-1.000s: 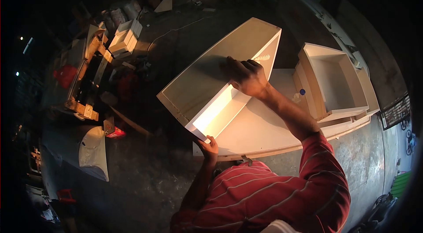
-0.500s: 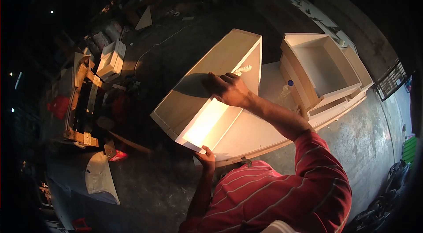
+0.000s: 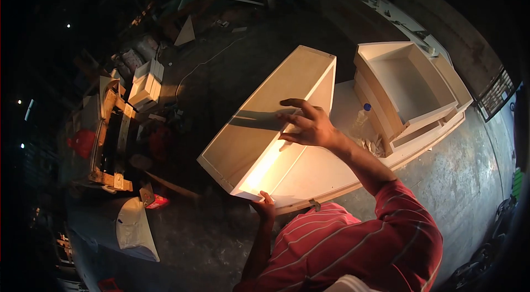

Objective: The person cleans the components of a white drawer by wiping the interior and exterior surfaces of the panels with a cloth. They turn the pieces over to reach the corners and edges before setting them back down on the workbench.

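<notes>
A shallow wooden drawer [image 3: 259, 110] stands tilted on its side on a pale board [image 3: 309, 181], its plywood bottom towards the upper left and its white inner side brightly lit. My left hand [image 3: 265, 205] grips its near lower corner, fingertips over the edge. Over the drawer's long edge, my right hand [image 3: 312, 125] is spread with fingers apart and casts a shadow on the plywood. Nothing shows between those fingers. A clear bottle with a blue cap [image 3: 362, 116] stands to the right of the right hand, beside a larger open drawer [image 3: 406, 79].
Crumpled pale scraps [image 3: 375, 146] lie by the larger drawer. On the left stand a wooden frame [image 3: 116, 143] and stacked pale boxes [image 3: 146, 85]. A red bag [image 3: 81, 143] and a curved pale sheet [image 3: 135, 231] are farther out. A cable [image 3: 201, 64] crosses the dark floor.
My right hand has opened its fingers and moved right and slightly down along the drawer edge. A white twisted piece seen beyond it earlier no longer shows. My left hand keeps the corner.
</notes>
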The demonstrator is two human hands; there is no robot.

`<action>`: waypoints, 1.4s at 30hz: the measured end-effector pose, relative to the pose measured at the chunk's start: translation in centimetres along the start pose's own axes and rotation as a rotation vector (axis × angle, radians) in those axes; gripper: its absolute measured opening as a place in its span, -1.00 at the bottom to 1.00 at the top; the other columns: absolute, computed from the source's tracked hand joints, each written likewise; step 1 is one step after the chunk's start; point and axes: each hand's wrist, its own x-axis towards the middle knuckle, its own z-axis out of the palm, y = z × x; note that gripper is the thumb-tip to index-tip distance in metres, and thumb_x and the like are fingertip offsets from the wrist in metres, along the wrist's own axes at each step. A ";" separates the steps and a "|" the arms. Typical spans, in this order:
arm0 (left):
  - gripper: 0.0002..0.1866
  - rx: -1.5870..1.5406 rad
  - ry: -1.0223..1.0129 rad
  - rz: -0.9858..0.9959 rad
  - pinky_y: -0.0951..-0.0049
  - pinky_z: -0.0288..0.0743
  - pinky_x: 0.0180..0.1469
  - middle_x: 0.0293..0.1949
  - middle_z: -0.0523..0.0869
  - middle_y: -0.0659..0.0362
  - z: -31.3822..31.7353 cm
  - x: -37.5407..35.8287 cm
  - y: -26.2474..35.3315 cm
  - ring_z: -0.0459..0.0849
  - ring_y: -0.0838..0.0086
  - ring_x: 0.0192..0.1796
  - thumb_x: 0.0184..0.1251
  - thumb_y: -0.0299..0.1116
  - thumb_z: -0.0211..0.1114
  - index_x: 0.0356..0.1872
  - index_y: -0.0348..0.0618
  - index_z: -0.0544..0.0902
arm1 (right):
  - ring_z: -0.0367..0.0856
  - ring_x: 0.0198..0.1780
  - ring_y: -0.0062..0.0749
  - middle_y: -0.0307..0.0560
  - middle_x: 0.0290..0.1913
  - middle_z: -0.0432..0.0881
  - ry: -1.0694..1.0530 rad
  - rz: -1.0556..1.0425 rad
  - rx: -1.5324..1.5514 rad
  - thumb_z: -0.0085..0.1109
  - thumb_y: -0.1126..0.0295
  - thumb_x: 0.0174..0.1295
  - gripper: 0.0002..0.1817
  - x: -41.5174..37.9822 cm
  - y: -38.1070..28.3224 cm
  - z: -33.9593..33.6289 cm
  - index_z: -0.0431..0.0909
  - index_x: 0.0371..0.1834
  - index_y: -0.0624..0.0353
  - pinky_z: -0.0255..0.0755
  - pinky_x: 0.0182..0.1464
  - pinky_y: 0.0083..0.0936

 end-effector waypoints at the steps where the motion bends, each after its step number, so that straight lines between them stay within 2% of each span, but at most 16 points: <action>1: -0.59 0.094 -0.042 0.087 -0.04 0.42 0.05 -0.10 0.54 -0.40 0.4 -0.4 -2.0 0.54 -0.26 -0.09 0.33 -0.40 0.23 0.01 -0.59 0.41 | 0.68 -0.05 -0.17 0.11 0.12 0.53 0.111 0.107 0.092 0.61 0.32 -0.11 -0.41 -2.4 1.1 -0.1 0.61 0.05 0.17 0.62 -0.14 -0.35; 2: -0.59 0.191 -0.084 0.170 -0.07 0.40 0.06 -0.11 0.55 -0.38 0.5 -0.8 -3.4 0.54 -0.27 -0.10 0.33 -0.39 0.23 0.00 -0.60 0.41 | 0.63 0.02 -0.19 0.11 0.13 0.51 0.362 0.059 -0.004 0.59 0.38 -0.08 -0.46 -3.7 2.5 -0.5 0.62 0.03 0.20 0.57 -0.05 -0.39; 4: -0.60 0.083 -0.068 -0.002 -0.11 0.36 0.09 -0.11 0.56 -0.36 0.8 -1.1 -2.7 0.52 -0.28 -0.07 0.33 -0.38 0.23 0.00 -0.59 0.43 | 0.54 0.13 -0.24 0.04 0.13 0.50 0.819 0.427 0.132 0.54 0.46 -0.01 -0.43 -8.3 6.2 1.0 0.52 0.10 0.29 0.42 0.18 -0.43; 5: -0.62 0.102 -0.083 0.005 -0.04 0.42 0.08 -0.10 0.59 -0.37 0.4 -1.2 -1.9 0.56 -0.27 -0.05 0.37 -0.37 0.20 -0.01 -0.59 0.47 | 0.52 0.20 -0.24 0.08 0.19 0.51 0.934 0.780 0.283 0.55 0.40 0.00 -0.34 -10.7 8.1 1.0 0.46 0.18 0.30 0.36 0.26 -0.40; 6: -0.63 0.126 -0.103 0.009 0.03 0.48 0.08 -0.10 0.62 -0.38 0.0 -1.5 -1.3 0.59 -0.26 -0.03 0.41 -0.35 0.16 -0.02 -0.59 0.50 | 0.52 0.20 -0.24 0.08 0.19 0.51 0.927 0.779 0.285 0.55 0.40 0.00 -0.34 -12.6 10.4 1.0 0.46 0.18 0.30 0.36 0.26 -0.40; 8: -0.62 0.155 -0.058 -0.006 0.04 0.47 0.09 -0.09 0.62 -0.37 0.7 -2.3 -3.5 0.59 -0.23 0.01 0.42 -0.36 0.16 0.00 -0.60 0.49 | 0.51 0.26 -0.25 0.14 0.25 0.51 0.678 0.872 0.008 0.54 0.33 0.02 -0.33 -15.7 14.8 1.2 0.46 0.19 0.31 0.38 0.25 -0.38; 10: -0.65 0.038 -0.020 -0.029 -0.08 0.39 0.07 -0.13 0.60 -0.32 1.1 -1.8 -4.5 0.54 -0.26 -0.07 0.33 -0.37 0.23 -0.05 -0.53 0.52 | 0.57 0.22 -0.26 0.17 0.20 0.58 0.587 0.880 0.104 0.54 0.21 0.02 -0.28 -15.7 17.6 1.2 0.47 0.22 0.30 0.45 0.18 -0.36; 12: -0.64 0.004 -0.034 -0.061 -0.07 0.40 0.06 -0.11 0.60 -0.31 0.0 -0.8 -1.9 0.56 -0.23 -0.06 0.32 -0.36 0.24 -0.03 -0.52 0.53 | 0.69 0.04 -0.29 0.13 0.02 0.70 0.196 1.004 0.111 0.52 0.15 0.01 -0.30 -13.8 19.0 0.9 0.52 0.19 0.28 0.53 0.04 -0.38; 13: -0.64 -0.015 -0.096 -0.111 -0.06 0.43 0.07 -0.11 0.62 -0.30 -1.6 0.7 2.2 0.58 -0.22 -0.05 0.31 -0.35 0.26 -0.04 -0.50 0.54 | 0.77 -0.19 -0.25 0.11 -0.21 0.76 0.113 1.061 0.090 0.48 0.07 0.02 -0.40 -13.2 19.8 1.1 0.64 0.01 0.30 0.57 -0.10 -0.36; 16: -0.66 -0.007 -0.128 -0.117 -0.03 0.47 0.06 -0.13 0.66 -0.26 -3.2 1.3 5.2 0.63 -0.17 -0.05 0.29 -0.35 0.27 -0.07 -0.48 0.57 | 0.78 -0.29 -0.17 0.13 -0.34 0.76 -0.115 1.158 -0.062 0.43 0.00 0.04 -0.48 -11.0 19.1 -0.1 0.71 -0.24 0.32 0.59 -0.22 -0.33; 19: -0.68 -0.018 -0.097 -0.149 0.01 0.51 0.04 -0.16 0.70 -0.23 -3.2 1.5 5.2 0.67 -0.13 -0.07 0.28 -0.35 0.25 -0.12 -0.48 0.60 | 0.75 -0.38 -0.07 0.15 -0.46 0.72 0.009 1.003 -0.002 0.39 -0.07 0.04 -0.45 -11.6 19.8 0.4 0.70 -0.42 0.35 0.58 -0.29 -0.27; 26: -0.70 -0.243 -0.049 -0.386 0.13 0.54 0.05 -0.18 0.70 -0.23 -4.2 3.6 3.4 0.69 -0.02 -0.08 0.30 -0.41 0.24 -0.12 -0.54 0.60 | 0.67 -0.54 -0.02 0.15 -0.61 0.63 -0.114 0.765 -0.275 0.36 -0.04 0.10 -0.47 -2.2 15.0 -2.2 0.67 -0.49 0.34 0.51 -0.44 -0.27; 28: -0.67 -0.258 0.139 -0.237 0.14 0.52 0.07 -0.10 0.68 -0.23 -4.0 2.5 4.3 0.67 0.01 -0.02 0.34 -0.39 0.25 -0.04 -0.52 0.57 | 0.67 -0.55 -0.02 0.14 -0.60 0.63 -0.027 0.652 -0.167 0.34 -0.03 0.13 -0.50 0.0 13.0 -3.3 0.68 -0.46 0.32 0.50 -0.46 -0.28; 29: -0.55 -0.273 0.018 -0.316 0.24 0.44 0.20 0.13 0.56 -0.16 -4.3 1.6 3.2 0.58 0.13 0.12 0.41 -0.36 0.23 0.17 -0.49 0.43 | 0.67 -0.54 -0.05 0.11 -0.59 0.64 -0.041 0.624 -0.162 0.33 -0.02 0.15 -0.52 0.3 12.9 -3.9 0.69 -0.42 0.29 0.51 -0.45 -0.30; 33: -0.56 -0.197 -0.066 -0.237 0.24 0.44 0.21 0.13 0.56 -0.15 -5.9 1.5 3.7 0.58 0.14 0.12 0.42 -0.36 0.23 0.18 -0.49 0.43 | 0.69 -0.50 -0.06 0.11 -0.55 0.66 0.267 0.251 -0.165 0.39 0.19 0.08 -0.69 -1.3 14.4 -3.5 0.68 -0.43 0.29 0.52 -0.45 -0.32; 42: -0.57 0.009 -0.041 0.135 0.24 0.43 0.22 0.14 0.56 -0.12 -11.7 6.6 4.2 0.58 0.16 0.13 0.43 -0.37 0.23 0.19 -0.47 0.44 | 0.70 -0.50 -0.06 0.10 -0.55 0.66 0.491 0.202 -0.105 0.39 0.22 0.07 -0.71 -2.7 11.1 -1.6 0.68 -0.44 0.28 0.52 -0.45 -0.33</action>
